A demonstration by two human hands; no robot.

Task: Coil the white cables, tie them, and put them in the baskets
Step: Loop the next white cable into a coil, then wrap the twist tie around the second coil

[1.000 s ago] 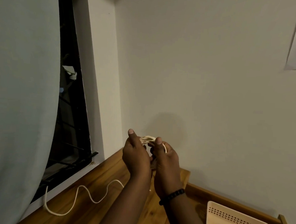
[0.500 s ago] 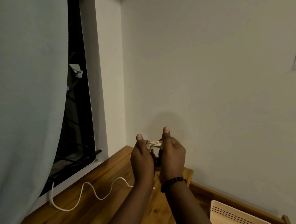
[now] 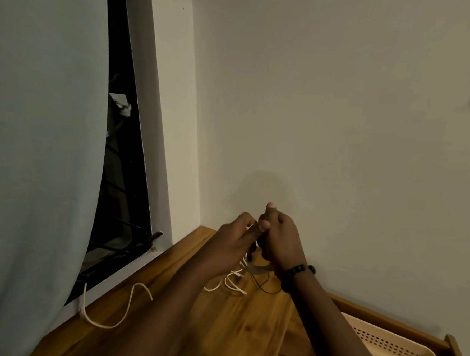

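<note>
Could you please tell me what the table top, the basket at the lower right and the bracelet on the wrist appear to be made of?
The table top looks like wood with a smooth, slightly glossy finish: warm brown with visible grain. The basket seems to be moulded plastic, cream and matte, with regular rows of small holes. The bracelet on the right wrist is a string of dark beads; their material cannot be told.

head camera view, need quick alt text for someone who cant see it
Two bare hands, left hand and right hand, grip a thin white cable above a brown wooden table. Its loose end trails left, and a beige perforated plastic basket sits at lower right.
</note>
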